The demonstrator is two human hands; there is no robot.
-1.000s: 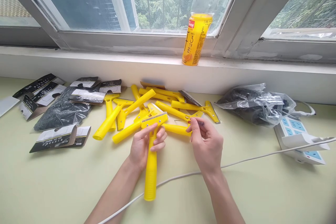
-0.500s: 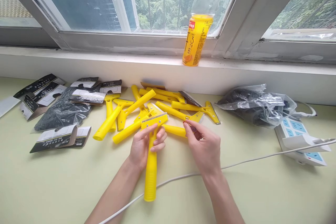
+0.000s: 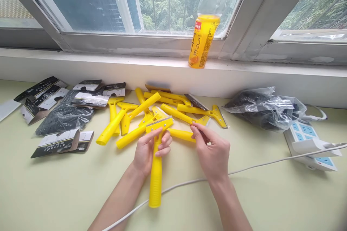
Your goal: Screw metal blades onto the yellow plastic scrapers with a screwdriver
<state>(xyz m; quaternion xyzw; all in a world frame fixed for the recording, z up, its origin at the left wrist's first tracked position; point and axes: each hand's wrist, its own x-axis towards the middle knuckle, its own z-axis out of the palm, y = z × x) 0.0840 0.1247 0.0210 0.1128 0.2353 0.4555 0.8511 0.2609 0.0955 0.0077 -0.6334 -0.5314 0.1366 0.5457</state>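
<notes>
My left hand [image 3: 152, 149] grips a yellow scraper [image 3: 155, 177] just below its head, the ribbed handle pointing down toward me. A metal blade edge and screws show on the scraper's wide head. To the right, my right hand [image 3: 211, 148] is closed, thumb and fingertips pinched together; whatever they may hold is hidden. It is apart from the held scraper and close to the end of another yellow scraper [image 3: 180, 134] on the table. Several more yellow scrapers lie in a loose pile behind both hands, among them one with a long handle [image 3: 114, 125] at the left.
Black-and-white cardboard sleeves [image 3: 58, 142] and a bag of black parts [image 3: 67, 113] lie at the left. Another clear bag of black parts [image 3: 265, 110] sits at the right by a power strip [image 3: 306, 140]. A white cable [image 3: 187, 181] crosses the table. A bottle [image 3: 204, 39] stands on the sill.
My right hand has shifted very slightly to the right, its fingers still pinched. My left hand and the scraper in it have stayed practically in place.
</notes>
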